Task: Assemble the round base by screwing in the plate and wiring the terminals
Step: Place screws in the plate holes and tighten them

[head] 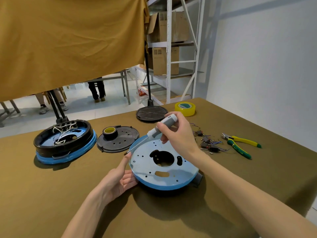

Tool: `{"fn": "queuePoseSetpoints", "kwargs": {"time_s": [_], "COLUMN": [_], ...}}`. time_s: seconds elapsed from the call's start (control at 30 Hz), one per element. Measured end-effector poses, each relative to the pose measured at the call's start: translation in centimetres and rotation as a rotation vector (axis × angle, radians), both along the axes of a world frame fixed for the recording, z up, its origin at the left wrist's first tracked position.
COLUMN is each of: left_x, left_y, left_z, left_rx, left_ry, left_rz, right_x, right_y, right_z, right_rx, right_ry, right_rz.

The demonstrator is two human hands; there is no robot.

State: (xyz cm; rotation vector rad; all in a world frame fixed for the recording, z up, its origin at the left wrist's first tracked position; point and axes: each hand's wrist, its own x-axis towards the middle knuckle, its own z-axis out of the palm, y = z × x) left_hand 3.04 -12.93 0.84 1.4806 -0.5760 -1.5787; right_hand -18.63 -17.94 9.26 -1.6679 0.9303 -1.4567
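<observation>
A round blue base (164, 170) with a pale perforated plate on top lies in the middle of the table. My left hand (120, 177) holds its left rim, index finger stretched up along the edge. My right hand (178, 133) grips a grey-and-white screwdriver (161, 127) above the plate's far side. Its thin shaft slants down-left, and the tip (126, 153) sits just past the base's left edge, beside my left fingertip. Loose switches with wires (207, 143) lie to the right of the base.
A second blue-and-black base (65, 143) with white wiring sits at the left. A black perforated cover (120, 141) carries a tape roll (109, 132). Another black disc (151, 113), yellow tape (185, 109) and yellow-green pliers (240, 145) lie beyond.
</observation>
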Motion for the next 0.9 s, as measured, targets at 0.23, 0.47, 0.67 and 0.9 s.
{"fn": "queuePoseSetpoints", "kwargs": {"time_s": [0.23, 0.47, 0.67, 0.9], "left_x": [0.1, 0.0, -0.1, -0.2], "left_y": [-0.2, -0.2, -0.4, -0.5], "left_z": [-1.1, -1.4, -1.2, -1.3], "left_rx": [-0.038, -0.047, -0.029, -0.022], "left_ry": [0.007, -0.007, -0.031, -0.049], "left_rz": [-0.004, 0.017, 0.025, 0.042], "right_x": [2.2, 2.9, 4.2, 4.6], "right_y": [-1.8, -1.4, -1.4, -2.2], "right_z": [-0.3, -0.3, 0.0, 0.3], "right_rx": [-0.161, -0.295, -0.349, -0.39], "right_ry": [-0.051, 0.214, 0.249, 0.247], "right_rz": [-0.107, -0.026, 0.035, 0.054]}}
